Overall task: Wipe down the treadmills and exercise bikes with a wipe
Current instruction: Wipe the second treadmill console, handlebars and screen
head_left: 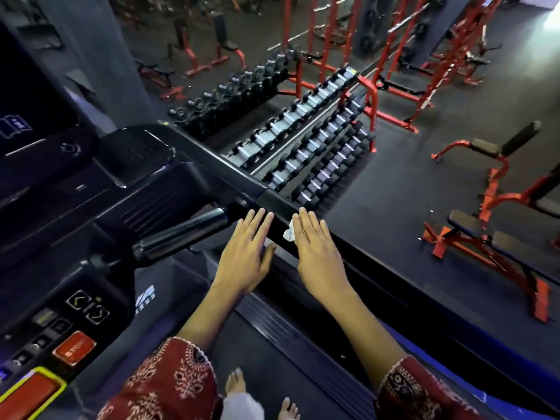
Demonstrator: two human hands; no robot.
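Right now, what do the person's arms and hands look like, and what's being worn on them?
Both forearms are bare below loose red sleeves, the left sleeve and right sleeve, printed with white and dark leaf-like and dotted patterns. The left hand and right hand are bare: no gloves, and no ring, watch or bracelet shows.

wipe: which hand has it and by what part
Right hand presses the wipe under its flat fingers onto the handrail; no grip. Left hand holds nothing.
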